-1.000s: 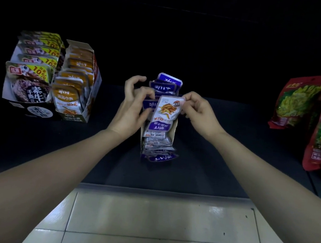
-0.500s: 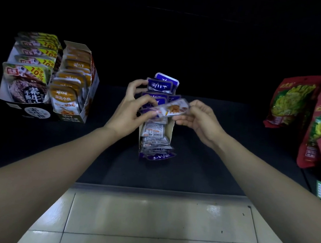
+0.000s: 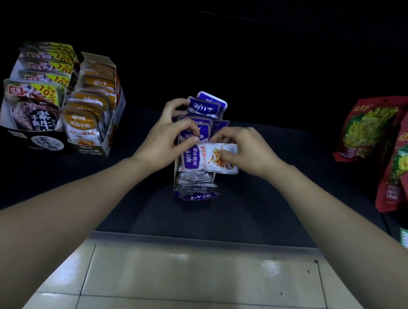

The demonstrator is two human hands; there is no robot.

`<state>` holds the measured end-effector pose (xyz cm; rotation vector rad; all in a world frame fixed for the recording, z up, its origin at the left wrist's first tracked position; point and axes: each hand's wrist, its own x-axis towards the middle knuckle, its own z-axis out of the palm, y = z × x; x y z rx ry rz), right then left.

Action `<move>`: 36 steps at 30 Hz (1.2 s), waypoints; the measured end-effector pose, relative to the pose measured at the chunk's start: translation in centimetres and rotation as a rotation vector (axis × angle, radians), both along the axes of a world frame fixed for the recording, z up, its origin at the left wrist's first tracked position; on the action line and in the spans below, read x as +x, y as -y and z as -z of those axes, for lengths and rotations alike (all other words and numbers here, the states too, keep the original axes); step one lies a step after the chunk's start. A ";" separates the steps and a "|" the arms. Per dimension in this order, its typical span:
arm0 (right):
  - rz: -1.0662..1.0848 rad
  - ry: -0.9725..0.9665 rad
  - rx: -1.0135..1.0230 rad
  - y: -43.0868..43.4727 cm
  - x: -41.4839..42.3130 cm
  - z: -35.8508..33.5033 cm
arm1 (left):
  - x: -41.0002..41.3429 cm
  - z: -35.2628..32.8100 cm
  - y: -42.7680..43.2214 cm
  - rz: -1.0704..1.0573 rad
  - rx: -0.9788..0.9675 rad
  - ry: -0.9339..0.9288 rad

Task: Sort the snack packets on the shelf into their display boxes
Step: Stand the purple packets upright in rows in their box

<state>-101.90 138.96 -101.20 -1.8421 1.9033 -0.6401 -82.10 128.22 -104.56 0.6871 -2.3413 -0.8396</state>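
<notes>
Purple-and-white packet (image 3: 210, 156) lies sideways over the centre display box (image 3: 176, 171), pinched by my right hand (image 3: 246, 148); my left hand (image 3: 167, 135) grips the upright packets (image 3: 204, 107) behind. I judge 2 boxes (image 3: 118, 110), upper left, filled; this 1, with spilled packets (image 3: 197, 195), is unfinished.

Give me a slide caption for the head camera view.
Left hand and right hand hold a purple packet sideways above its display box.

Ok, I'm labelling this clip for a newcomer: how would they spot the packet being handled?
On the dark shelf, find the narrow box in the middle. The packet is over its front, pinched between the left hand and right hand. Unlike the upright purple packets behind, it lies sideways, its right half white.
</notes>
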 end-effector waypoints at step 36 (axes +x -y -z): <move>0.322 0.371 -0.170 0.9 2.5 3.7 | -0.2 0.5 -0.6 -0.105 -0.072 -0.130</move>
